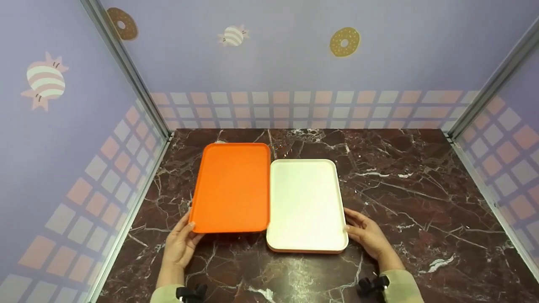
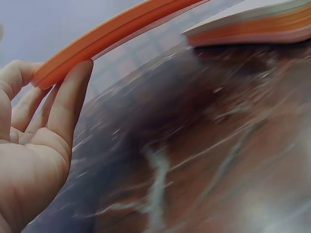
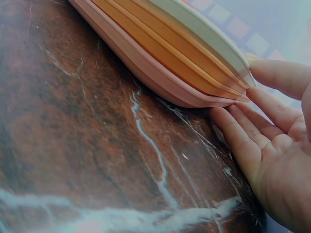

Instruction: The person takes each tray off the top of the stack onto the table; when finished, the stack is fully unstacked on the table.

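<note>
My left hand [image 1: 180,248] grips the near left corner of a flat orange tray [image 1: 232,188], thumb at the rim and fingers underneath. In the left wrist view this tray [image 2: 112,34] is raised over the table and a paler band shows along its underside. To its right lies a stack of trays with a white tray [image 1: 306,206] on top. My right hand [image 1: 370,237] holds the stack's right edge. In the right wrist view, the thumb meets the white rim, with the fingers lower, by the orange layers [image 3: 165,51] and the pink bottom tray [image 3: 146,73].
The trays are over a dark red marbled table [image 1: 421,202] with white veins. Purple walls [image 1: 290,63] with candy, doughnut and checked patterns enclose it at the back and both sides. Metal corner posts [image 1: 126,63] stand where the walls meet. Black straps [image 1: 191,292] circle both wrists.
</note>
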A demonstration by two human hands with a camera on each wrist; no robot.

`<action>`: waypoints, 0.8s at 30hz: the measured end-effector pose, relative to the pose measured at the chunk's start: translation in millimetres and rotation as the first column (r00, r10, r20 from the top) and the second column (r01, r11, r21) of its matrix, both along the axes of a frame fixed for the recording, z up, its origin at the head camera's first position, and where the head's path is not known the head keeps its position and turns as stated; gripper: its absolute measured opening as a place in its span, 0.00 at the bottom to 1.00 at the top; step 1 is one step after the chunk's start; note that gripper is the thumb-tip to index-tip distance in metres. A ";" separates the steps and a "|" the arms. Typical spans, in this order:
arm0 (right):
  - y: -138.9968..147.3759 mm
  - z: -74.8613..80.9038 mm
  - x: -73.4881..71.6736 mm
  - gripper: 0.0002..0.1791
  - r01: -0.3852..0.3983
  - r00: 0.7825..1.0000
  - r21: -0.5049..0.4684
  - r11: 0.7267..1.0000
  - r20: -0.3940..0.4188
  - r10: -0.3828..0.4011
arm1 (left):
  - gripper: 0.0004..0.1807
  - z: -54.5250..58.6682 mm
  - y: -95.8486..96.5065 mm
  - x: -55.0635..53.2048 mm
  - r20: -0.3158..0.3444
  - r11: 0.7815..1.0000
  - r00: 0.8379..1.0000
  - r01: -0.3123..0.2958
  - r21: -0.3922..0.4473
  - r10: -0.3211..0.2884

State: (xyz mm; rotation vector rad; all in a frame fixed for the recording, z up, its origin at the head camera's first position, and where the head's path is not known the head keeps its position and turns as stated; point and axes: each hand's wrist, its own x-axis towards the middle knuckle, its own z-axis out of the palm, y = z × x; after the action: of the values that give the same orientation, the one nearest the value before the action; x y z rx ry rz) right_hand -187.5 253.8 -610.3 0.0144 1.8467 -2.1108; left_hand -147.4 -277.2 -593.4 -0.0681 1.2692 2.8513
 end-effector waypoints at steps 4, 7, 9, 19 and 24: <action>0.3 0.0 0.7 0.42 0.001 1.000 0.020 1.000 -0.002 -0.001 | 0.26 0.0 -25.8 0.4 -0.017 0.999 1.000 -0.015 0.036 0.016; 0.6 -0.1 1.1 0.42 0.000 1.000 0.019 1.000 -0.006 0.000 | 0.26 -0.3 -45.2 0.9 -0.036 0.998 0.999 -0.022 0.050 0.024; 0.9 0.3 1.4 0.42 -0.004 1.000 0.016 1.000 -0.013 0.004 | 0.26 -0.9 -57.2 1.1 -0.051 0.998 0.998 -0.021 0.051 0.023; -0.8 0.6 1.2 0.42 0.008 1.000 -0.001 1.000 -0.009 -0.008 | 0.25 -8.3 -100.8 3.8 -0.001 0.996 1.000 -0.023 0.087 0.023; -0.1 0.8 1.8 0.42 0.000 1.000 -0.008 1.000 -0.016 0.000 | 0.25 -6.5 -111.4 3.9 0.043 0.995 0.999 -0.036 0.088 0.032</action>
State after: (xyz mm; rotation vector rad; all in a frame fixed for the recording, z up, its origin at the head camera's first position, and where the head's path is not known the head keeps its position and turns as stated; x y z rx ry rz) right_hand -185.8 253.8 -609.4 -0.0049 1.8468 -2.1244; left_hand -143.5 -388.6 -599.9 -0.1474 1.1433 2.9145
